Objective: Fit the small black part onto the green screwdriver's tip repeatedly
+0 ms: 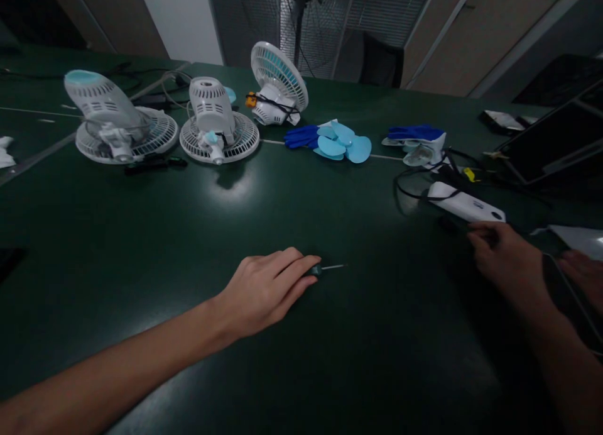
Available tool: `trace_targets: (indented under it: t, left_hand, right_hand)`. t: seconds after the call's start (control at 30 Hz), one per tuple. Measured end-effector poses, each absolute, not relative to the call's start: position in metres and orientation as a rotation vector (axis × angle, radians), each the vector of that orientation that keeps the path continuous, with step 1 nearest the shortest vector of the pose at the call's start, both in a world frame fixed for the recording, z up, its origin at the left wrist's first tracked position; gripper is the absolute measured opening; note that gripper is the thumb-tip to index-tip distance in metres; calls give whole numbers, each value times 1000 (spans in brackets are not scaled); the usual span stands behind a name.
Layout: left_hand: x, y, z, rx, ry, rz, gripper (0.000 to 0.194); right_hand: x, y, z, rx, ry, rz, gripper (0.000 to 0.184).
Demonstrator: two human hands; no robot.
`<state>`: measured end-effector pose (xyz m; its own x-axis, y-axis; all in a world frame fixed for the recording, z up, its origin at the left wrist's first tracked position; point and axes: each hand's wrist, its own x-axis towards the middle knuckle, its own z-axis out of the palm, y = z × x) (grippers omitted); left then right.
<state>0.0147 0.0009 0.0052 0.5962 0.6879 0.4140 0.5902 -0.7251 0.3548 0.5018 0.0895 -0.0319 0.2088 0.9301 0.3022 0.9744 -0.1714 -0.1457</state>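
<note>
My left hand (pixel 271 287) is closed round the dark handle of a small screwdriver (pixel 333 267), low over the dark green table (pixel 358 347). The thin metal shaft sticks out to the right of my fingers. At the right, my right hand (pixel 511 259) has its fingers curled together beside the near end of a long white power strip (pixel 464 202). Whether those fingers hold anything small is hidden. A small dark object (pixel 446 224) lies just left of my right fingers.
Two white fan bodies (pixel 211 121) rest grille-down at the back left; another fan (pixel 279 83) stands beside them. Light blue fan blades (pixel 343 143) lie by a blue glove (pixel 301 137). Farther right are another glove (pixel 414 134) and black cables (pixel 405 187). Part of another hand (pixel 584 275) shows at the right edge.
</note>
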Motion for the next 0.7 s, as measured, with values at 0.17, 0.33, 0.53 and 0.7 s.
trace_targets:
  t: [0.17,0.33,0.53,0.7]
  left_hand:
    - [16,1,5,2633,1072,794,35]
    - [16,2,5,2633,1075,796,34]
    - [16,2,4,2643,1087,810,35]
    - [16,2,4,2626,1105,806,35]
  right_hand:
    - [500,84,-31,-2118,-1829,-322,39]
    - [491,77,-28,-2069,-1730,-441,39]
    - [474,80,-26,-1959,-1610,-535,39]
    - [455,85,-19,-1769,-1695,-596,39]
